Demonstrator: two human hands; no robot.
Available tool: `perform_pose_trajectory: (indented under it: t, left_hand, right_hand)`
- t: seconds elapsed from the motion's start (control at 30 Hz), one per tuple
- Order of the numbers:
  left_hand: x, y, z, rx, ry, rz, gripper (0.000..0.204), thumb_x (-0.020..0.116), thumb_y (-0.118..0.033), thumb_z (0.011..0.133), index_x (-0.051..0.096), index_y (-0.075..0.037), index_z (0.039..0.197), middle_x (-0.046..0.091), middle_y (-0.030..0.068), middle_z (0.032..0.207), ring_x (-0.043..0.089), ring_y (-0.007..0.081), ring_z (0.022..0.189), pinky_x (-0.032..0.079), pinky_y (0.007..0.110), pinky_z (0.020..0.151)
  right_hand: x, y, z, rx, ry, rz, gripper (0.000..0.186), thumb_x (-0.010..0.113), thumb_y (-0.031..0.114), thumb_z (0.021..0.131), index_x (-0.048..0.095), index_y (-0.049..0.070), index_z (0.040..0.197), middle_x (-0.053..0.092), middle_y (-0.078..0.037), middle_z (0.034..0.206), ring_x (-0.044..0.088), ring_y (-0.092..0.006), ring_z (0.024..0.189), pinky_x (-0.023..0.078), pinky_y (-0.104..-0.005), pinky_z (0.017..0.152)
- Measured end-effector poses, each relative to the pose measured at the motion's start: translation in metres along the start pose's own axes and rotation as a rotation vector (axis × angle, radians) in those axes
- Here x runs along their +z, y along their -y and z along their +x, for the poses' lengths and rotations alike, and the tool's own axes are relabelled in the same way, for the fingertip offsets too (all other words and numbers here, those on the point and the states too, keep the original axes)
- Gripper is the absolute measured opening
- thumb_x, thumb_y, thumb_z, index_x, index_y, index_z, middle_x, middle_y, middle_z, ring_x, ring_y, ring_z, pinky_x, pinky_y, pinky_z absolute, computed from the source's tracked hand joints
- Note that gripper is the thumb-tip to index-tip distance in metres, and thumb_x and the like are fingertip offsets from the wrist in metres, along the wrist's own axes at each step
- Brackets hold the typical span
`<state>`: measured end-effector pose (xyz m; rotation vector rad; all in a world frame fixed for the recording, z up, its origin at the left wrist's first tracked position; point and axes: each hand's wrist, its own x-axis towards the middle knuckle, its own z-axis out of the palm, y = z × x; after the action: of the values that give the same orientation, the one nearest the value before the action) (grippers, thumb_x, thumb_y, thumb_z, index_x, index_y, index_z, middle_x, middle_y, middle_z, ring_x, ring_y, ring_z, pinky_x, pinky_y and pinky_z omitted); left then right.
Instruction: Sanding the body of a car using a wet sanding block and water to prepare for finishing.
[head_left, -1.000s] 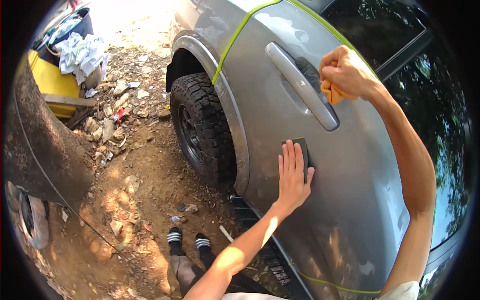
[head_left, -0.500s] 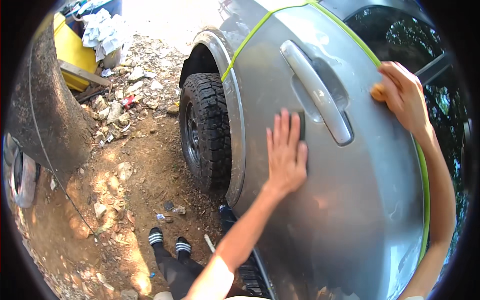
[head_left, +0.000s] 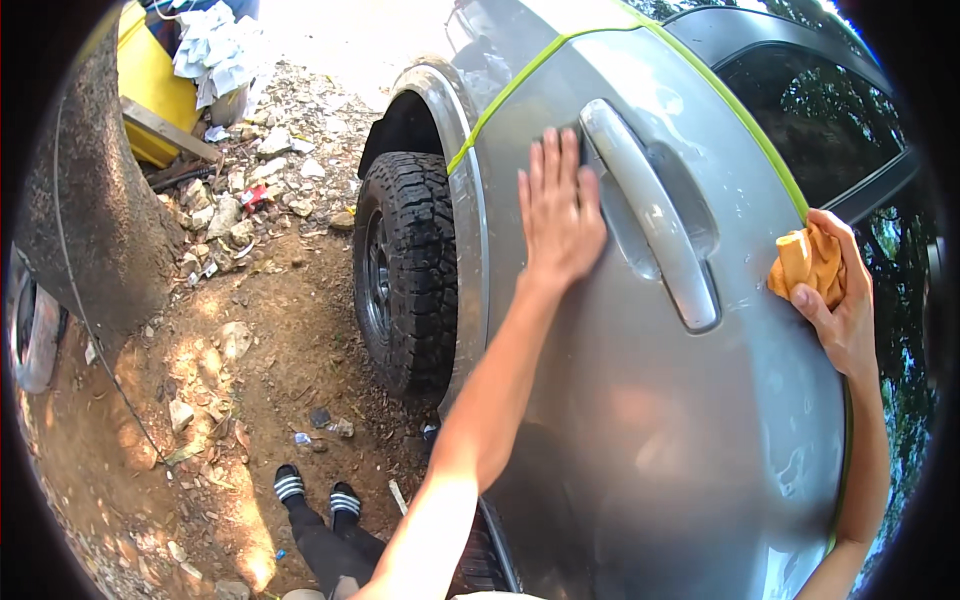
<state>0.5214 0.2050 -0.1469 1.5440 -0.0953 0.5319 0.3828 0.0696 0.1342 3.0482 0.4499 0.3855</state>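
The left hand (head_left: 562,230) lies flat on the grey car panel (head_left: 640,400), with its fingers straight and the thumb near to them. It does not close around anything, and if there is something under the palm, I cannot tell. The right hand (head_left: 850,315) is bent around a bunched orange cloth (head_left: 805,265), pinched between thumb and fingers, near the upper edge of the same panel. So the panel is directly below the left palm and spreads between the two hands.

Just to the right of the left hand is the door handle (head_left: 650,210). To do this rubbing well, in my judgement, the palm should be flat, with the pressure shared equally by all fingers, because one hard fingertip can make an uneven place. Beside the handle, shorter and lighter strokes are better, so that the knuckles do not strike it. The green tape (head_left: 510,88), which passes above the left fingertips, is a good limit; the hand should not catch its edge. For the right hand, it is better to keep the cloth folded and a clean face outward, ready for wiping where the left hand rubs.
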Motion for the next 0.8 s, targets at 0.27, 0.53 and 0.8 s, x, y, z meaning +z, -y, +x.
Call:
perform_pose_trajectory:
  t: [0.27, 0.53, 0.8]
  left_hand:
    - [-0.005, 0.015, 0.054, -0.045, 0.007, 0.017, 0.055, 0.028, -0.031, 0.107, 0.026, -0.007, 0.156, 0.02, 0.0171, 0.163, 0.017, 0.0343, 0.151, 0.007, 0.051, 0.123]
    - [-0.003, 0.044, -0.023, 0.057, -0.019, -0.048, 0.059, 0.038, -0.026, 0.102, 0.026, -0.008, 0.157, 0.021, 0.0179, 0.163, 0.018, 0.0371, 0.151, 0.01, 0.051, 0.122]
    - [0.006, 0.054, -0.068, 0.079, -0.002, -0.081, 0.057, 0.036, -0.019, 0.102, 0.025, -0.007, 0.157, 0.022, 0.0184, 0.163, 0.018, 0.0371, 0.151, 0.012, 0.047, 0.122]
  right_hand:
    - [-0.023, -0.017, 0.001, -0.118, 0.088, -0.364, 0.091, 0.073, 0.059, 0.079, 0.045, 0.0, 0.143, 0.048, -0.016, 0.144, 0.045, -0.0291, 0.134, 0.031, -0.0416, 0.115]
    - [-0.023, -0.026, 0.002, -0.127, 0.087, -0.208, 0.084, 0.073, 0.051, 0.083, 0.045, -0.002, 0.142, 0.049, -0.017, 0.143, 0.046, -0.0299, 0.134, 0.032, -0.0408, 0.115]
    - [-0.024, -0.027, 0.0, -0.099, 0.077, -0.25, 0.086, 0.072, 0.057, 0.082, 0.047, -0.001, 0.141, 0.049, -0.017, 0.142, 0.046, -0.0294, 0.133, 0.033, -0.0409, 0.114]
